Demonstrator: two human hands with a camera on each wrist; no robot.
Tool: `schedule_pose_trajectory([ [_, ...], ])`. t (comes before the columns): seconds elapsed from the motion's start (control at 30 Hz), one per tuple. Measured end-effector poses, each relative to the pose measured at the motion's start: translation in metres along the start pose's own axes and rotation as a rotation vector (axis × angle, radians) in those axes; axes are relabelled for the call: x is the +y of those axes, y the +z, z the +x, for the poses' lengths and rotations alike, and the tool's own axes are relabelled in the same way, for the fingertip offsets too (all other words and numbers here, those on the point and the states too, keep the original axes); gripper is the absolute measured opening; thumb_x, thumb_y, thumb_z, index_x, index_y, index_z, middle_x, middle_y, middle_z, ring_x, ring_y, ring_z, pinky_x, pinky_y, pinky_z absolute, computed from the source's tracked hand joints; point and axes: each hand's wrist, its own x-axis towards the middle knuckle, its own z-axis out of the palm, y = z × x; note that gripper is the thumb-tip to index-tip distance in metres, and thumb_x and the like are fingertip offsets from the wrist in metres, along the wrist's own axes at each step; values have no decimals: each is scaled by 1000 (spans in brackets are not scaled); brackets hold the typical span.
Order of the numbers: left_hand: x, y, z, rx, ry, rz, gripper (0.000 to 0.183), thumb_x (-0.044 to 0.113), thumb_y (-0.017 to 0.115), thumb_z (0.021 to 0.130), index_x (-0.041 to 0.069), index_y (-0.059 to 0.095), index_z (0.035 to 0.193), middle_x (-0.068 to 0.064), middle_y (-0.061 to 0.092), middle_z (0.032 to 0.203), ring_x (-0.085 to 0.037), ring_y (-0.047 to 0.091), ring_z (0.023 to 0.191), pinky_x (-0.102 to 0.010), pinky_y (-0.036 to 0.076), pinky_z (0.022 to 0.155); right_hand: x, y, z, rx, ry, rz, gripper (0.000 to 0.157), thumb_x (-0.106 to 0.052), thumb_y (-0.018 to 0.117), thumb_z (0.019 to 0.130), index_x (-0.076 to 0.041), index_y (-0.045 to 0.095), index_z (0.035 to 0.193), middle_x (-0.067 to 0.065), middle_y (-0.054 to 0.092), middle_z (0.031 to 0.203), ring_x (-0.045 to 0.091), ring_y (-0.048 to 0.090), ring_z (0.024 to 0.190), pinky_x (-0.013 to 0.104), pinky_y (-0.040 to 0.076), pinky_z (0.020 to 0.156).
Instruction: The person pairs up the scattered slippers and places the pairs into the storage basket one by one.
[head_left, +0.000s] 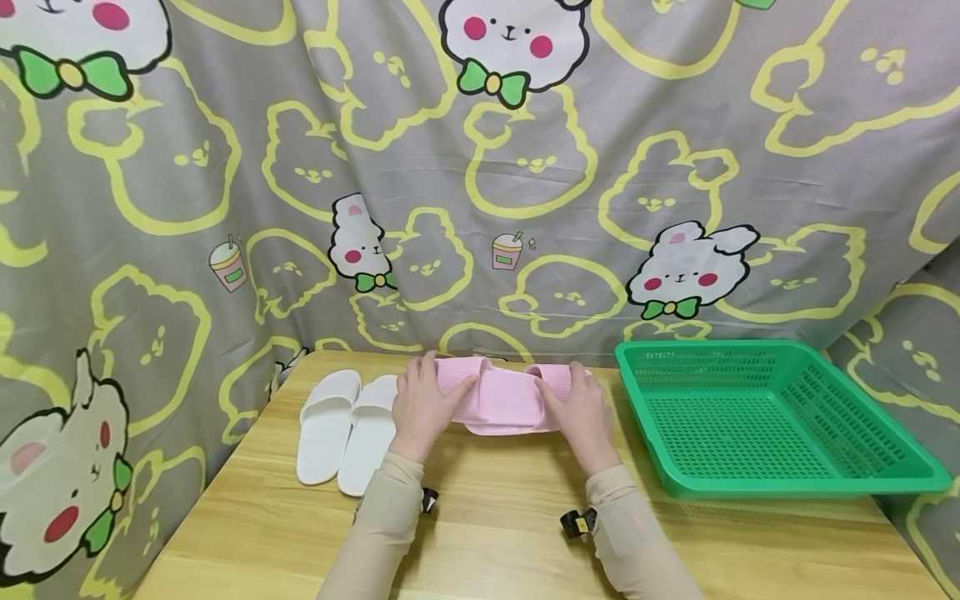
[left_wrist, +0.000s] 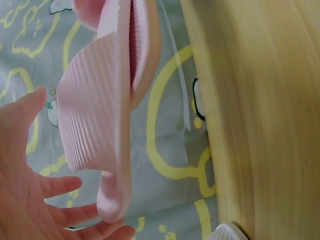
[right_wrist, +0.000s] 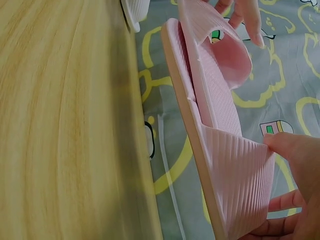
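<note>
Two pink slippers (head_left: 510, 398), stacked one on the other with their ribbed straps at opposite ends, are held crosswise between both hands above the back of the wooden table (head_left: 487, 508). My left hand (head_left: 426, 402) holds the left end. Its fingers (left_wrist: 82, 215) reach under the toe of the upper slipper (left_wrist: 92, 105), while the thumb stands just off the strap in the left wrist view. At the other end, my right hand (head_left: 583, 408) grips the lower slipper (right_wrist: 240, 175), thumb by the strap's edge and fingers beneath it.
Left of my left hand, a pair of white slippers (head_left: 326, 442) lies side by side on the table, toes pointing away. A green plastic basket (head_left: 663, 475) with perforated walls stands at the right. Behind the table hangs a grey patterned curtain (head_left: 555, 183).
</note>
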Motion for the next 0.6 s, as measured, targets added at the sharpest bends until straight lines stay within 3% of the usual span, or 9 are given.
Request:
schedule_pose_trajectory([
  [0.3, 0, -3, 0, -17, 17, 8, 90, 76, 54, 80, 13, 43, 144, -19, 49, 139, -42, 52, 122, -56, 49, 88, 4, 0, 2, -7, 10, 2, 75, -66, 58, 85, -7, 49, 130, 25, 60, 122, 45, 58, 110, 57, 48, 89],
  [0.6, 0, -4, 0, -50, 70, 48, 88, 74, 56, 81, 14, 44, 143, -18, 51, 138, -41, 52, 123, -57, 49, 90, 6, -2, 3, -17, 14, 10, 75, -67, 57, 85, -6, 49, 129, 26, 62, 119, 45, 60, 109, 58, 51, 83],
])
